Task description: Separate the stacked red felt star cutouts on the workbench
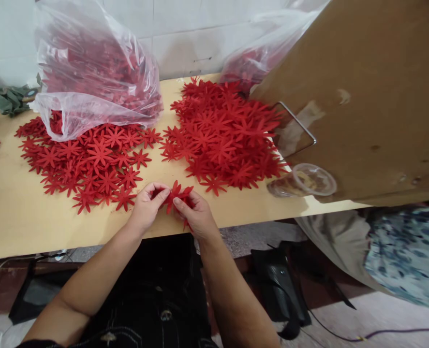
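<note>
Near the table's front edge, my left hand (149, 200) pinches the edge of a red flower-shaped petal piece (175, 192) between thumb and fingers. My right hand (195, 212) is closed on the other side of it, with more red petals showing among and below its fingers. How many pieces are between the hands I cannot tell. To the left lies a pile of flat red flower pieces (101, 154). A second, taller heap of red flower pieces (221, 135) spreads beyond my right hand.
A clear plastic bag (98, 72) full of red pieces stands behind the left pile; another bag (250, 60) is at the back right. A large brown board (374, 106) with a metal handle (303, 126) leans in from the right. A clear plastic cup (314, 180) lies beside it.
</note>
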Demonstrator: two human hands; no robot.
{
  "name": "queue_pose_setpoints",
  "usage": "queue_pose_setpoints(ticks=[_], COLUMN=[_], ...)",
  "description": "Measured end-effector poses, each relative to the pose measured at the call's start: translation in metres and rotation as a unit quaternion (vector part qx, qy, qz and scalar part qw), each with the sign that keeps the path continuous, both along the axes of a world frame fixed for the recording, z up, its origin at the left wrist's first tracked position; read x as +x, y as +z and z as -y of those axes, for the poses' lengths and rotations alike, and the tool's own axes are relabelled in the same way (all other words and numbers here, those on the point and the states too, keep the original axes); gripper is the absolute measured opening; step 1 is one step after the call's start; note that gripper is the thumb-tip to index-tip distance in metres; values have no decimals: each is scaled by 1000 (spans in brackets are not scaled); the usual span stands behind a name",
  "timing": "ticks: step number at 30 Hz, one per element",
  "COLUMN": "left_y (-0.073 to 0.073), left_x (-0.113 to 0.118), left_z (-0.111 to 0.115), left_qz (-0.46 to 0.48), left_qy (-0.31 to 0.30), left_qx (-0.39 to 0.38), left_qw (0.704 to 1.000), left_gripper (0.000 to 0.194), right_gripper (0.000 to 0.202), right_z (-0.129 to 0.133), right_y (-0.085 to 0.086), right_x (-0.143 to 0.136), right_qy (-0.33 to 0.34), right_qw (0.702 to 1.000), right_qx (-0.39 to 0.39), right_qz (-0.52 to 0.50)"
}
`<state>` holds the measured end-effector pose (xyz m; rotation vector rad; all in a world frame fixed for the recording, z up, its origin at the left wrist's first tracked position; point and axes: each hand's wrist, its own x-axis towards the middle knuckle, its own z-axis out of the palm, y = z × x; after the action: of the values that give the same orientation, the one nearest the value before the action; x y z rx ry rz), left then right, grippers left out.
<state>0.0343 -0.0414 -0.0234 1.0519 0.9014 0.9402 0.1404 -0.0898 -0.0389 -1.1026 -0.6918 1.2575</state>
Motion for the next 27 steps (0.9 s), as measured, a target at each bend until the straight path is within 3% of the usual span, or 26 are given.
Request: queue_pose_setpoints(ticks=[3,9,18,27], left_y=[-1,-2,0,-3], left_x=[1,2,3,3], left_z=[0,3,3,2], left_qz=[3,-18,-58,7], left_qy=[22,55,63,70], left_qx=[0,9,60,20], left_qw=[1000,998,995,997], left_gripper=[10,9,12,17], right_gripper=[23,19,22,22], right_z=[1,1,-1,-2], right_y=[-1,-2,0,2], right_x=[1,-5,-5,-6], right_qy=[11,-29,-94,-144], right_qw=[1000,1000,992,981], right_qx=[4,4,11,9], right_qz=[4,8,-82,-128])
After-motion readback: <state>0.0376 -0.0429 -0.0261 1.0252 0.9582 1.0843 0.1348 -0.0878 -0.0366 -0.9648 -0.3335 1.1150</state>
